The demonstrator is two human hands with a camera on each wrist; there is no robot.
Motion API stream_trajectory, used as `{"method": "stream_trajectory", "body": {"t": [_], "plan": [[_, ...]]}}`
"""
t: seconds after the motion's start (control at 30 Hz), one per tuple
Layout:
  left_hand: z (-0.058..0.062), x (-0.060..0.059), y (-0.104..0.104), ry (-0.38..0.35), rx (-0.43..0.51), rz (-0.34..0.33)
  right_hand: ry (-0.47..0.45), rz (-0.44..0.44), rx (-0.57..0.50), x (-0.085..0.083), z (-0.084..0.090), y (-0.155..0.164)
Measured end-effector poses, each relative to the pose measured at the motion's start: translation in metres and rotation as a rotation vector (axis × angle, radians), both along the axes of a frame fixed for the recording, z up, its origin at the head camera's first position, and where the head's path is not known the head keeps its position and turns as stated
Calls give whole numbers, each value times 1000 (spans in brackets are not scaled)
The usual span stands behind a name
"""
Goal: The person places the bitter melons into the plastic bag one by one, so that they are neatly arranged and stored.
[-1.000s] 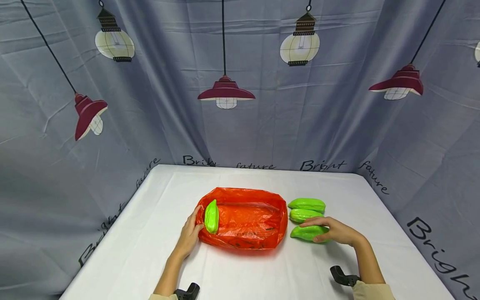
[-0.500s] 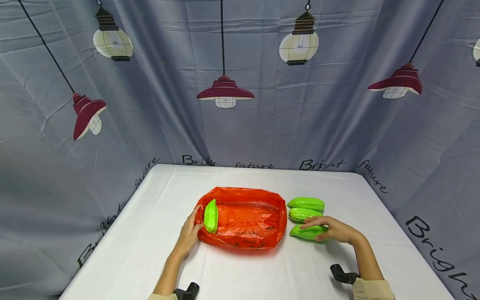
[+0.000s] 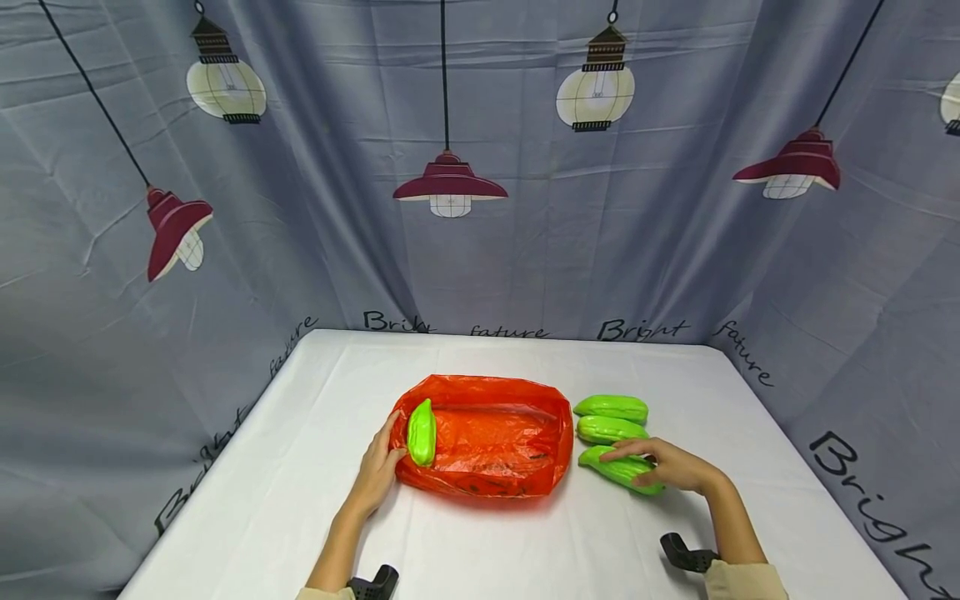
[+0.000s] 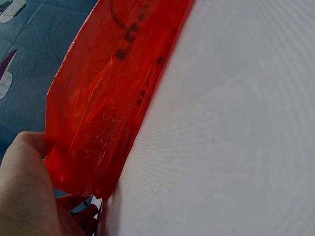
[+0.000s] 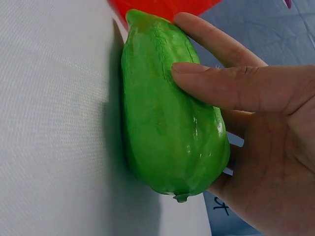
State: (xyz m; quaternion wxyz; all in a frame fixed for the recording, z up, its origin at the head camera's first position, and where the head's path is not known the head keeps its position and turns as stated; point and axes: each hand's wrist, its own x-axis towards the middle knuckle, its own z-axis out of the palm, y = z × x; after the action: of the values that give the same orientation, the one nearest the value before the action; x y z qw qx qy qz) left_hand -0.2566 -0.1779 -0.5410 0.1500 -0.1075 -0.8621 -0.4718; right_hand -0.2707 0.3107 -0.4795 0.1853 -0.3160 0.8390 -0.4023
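An open red plastic bag (image 3: 491,437) lies spread on the white table, its rim standing up. My left hand (image 3: 377,468) grips the bag's left end; in the left wrist view the thumb (image 4: 33,142) is on the near side and the fingers are partly hidden behind the plastic. Inside the bag, at its left, rests one green gourd (image 3: 422,435). To the right of the bag, my right hand (image 3: 677,468) holds the nearest gourd (image 5: 165,113), thumb on one side and fingers round the other. That gourd is ridged, glossy, tapered at one end, and lies slanted close over the cloth.
Two more green gourds (image 3: 611,407) (image 3: 611,430) lie side by side just beyond the held one, close to the bag's right rim. The white table (image 3: 495,550) ends at a grey-blue curtain (image 3: 495,275) printed with lamps.
The gourd under my right hand has turned, its blunt end swinging toward me and away from the two others. My left hand and the bag have stayed in place.
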Motion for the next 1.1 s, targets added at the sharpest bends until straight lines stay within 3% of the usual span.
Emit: {"method": "stream_trajectory", "body": {"t": [0.33, 0.7, 1.1], "plan": [[0, 1, -1, -2, -9, -7, 31, -15, 8, 2, -3, -1], [-1, 1, 0, 3, -12, -3, -12, -55, -18, 8, -7, -2], [1, 0, 0, -6, -6, 3, 9, -92, -124, 14, -4, -2]]}}
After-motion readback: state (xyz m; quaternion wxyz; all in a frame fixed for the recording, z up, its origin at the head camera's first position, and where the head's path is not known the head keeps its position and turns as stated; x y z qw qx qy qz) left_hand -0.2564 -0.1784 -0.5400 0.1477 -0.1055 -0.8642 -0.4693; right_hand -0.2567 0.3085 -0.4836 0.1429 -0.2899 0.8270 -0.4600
